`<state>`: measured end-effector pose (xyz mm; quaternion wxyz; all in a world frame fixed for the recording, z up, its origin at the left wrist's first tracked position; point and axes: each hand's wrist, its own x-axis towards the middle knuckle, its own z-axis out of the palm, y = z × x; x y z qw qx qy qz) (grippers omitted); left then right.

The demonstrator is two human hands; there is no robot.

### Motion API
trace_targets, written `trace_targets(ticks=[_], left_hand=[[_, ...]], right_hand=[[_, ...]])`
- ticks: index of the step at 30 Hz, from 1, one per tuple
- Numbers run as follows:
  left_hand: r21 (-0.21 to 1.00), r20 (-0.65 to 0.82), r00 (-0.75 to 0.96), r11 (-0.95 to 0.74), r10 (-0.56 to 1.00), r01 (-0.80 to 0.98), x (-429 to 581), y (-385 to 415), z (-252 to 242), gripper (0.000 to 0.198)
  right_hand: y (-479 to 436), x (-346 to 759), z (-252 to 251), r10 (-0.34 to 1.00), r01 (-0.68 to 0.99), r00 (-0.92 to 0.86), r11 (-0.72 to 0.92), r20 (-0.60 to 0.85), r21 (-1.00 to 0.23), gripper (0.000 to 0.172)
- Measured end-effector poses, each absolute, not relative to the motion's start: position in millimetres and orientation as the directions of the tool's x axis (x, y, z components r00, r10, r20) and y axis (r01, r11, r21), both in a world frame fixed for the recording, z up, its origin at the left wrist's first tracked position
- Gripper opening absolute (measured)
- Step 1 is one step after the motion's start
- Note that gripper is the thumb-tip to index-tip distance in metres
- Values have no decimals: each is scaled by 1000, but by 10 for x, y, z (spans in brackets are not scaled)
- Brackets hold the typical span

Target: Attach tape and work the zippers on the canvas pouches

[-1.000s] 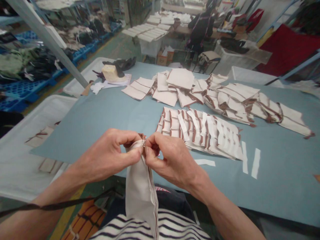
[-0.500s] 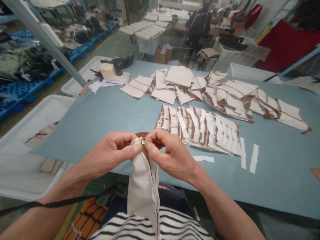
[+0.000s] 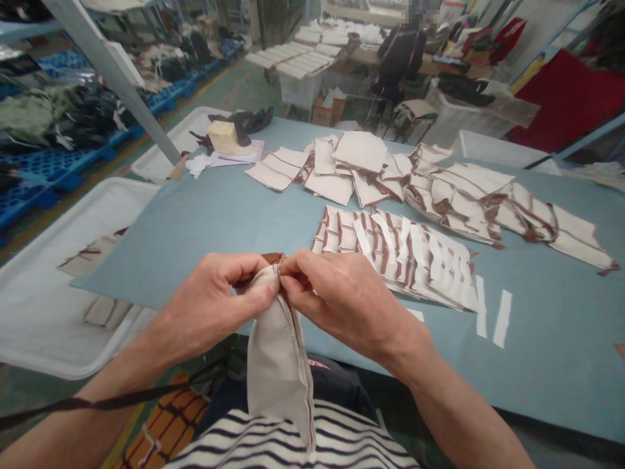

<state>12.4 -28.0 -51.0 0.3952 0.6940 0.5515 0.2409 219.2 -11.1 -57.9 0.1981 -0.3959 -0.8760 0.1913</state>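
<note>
A cream fabric piece with brown edging (image 3: 276, 365) hangs from both my hands, its lower end against my striped shirt. My left hand (image 3: 234, 286) is closed on its top, thumb laid over the cloth. At the same top edge my right hand (image 3: 327, 283) pinches the seam; whether something small sits between those fingertips is hidden. Just beyond my right hand lies a row of overlapping cream pieces with brown edges (image 3: 342, 231), with white strips (image 3: 434, 257) across them. Two loose white strips (image 3: 502, 318) rest on the blue table to the right.
A heap of cream pieces (image 3: 361, 153) spreads over the back of the blue table (image 3: 195, 228). A yellowish block (image 3: 223, 138) stands at the far left corner. White bins (image 3: 73, 361) flank the left edge. Another person (image 3: 400, 52) is at a farther table.
My right hand has turned over the fabric's top edge, fingertips now close against the seam. The small light bit at the top is no longer visible. The view has shifted slightly left.
</note>
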Motion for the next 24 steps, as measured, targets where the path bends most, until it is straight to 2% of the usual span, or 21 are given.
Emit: trace_targets(ticks=[3, 6, 8, 10, 12, 15, 16, 18, 19, 20, 21, 24], left_hand=[[859, -158, 305, -21, 939, 512, 75, -266, -506, 33], [917, -259, 373, 105, 891, 386, -13, -234, -558, 33], [933, -290, 406, 162, 867, 321, -75, -218, -612, 32], [943, -292, 428, 182, 855, 279, -120, -213, -663, 32], [949, -284, 439, 186, 853, 253, -141, -217, -701, 33], [949, -287, 435, 192, 853, 251, -145, -235, -747, 28], [945, -298, 431, 202, 852, 256, -148, -244, -765, 27], [938, -324, 420, 231, 847, 259, -167, -268, -809, 28], [937, -331, 413, 243, 849, 252, -184, -283, -833, 30], [938, -331, 404, 251, 853, 238, -204, -300, -854, 31], [941, -327, 391, 256, 860, 223, -225, -320, -871, 32], [936, -348, 337, 306, 875, 173, -285, -395, -887, 36]], right_hand=[[-52, 2146, -663, 786, 475, -598, 503, 154, -722, 12], [2, 2083, -809, 788, 245, -614, 231, 34, -942, 13], [17, 2036, -900, 770, 139, -636, 46, -54, -989, 16], [15, 1994, -954, 747, 73, -657, -66, -98, -995, 19], [13, 1969, -967, 745, 28, -660, -108, -99, -994, 22], [61, 1976, -976, 767, 12, -639, -79, -68, -997, 26], [99, 1990, -1003, 778, 46, -624, -49, -67, -998, 27], [197, 2032, -1136, 845, 276, -521, 38, -117, -960, 33], [247, 2055, -1246, 889, 437, -434, 62, -150, -897, 37], [289, 2076, -1387, 935, 619, -311, 63, -171, -783, 41], [318, 2092, -1552, 957, 727, -223, 36, -187, -686, 40], [302, 2090, -2135, 956, 863, -125, -28, -265, -505, 21]])
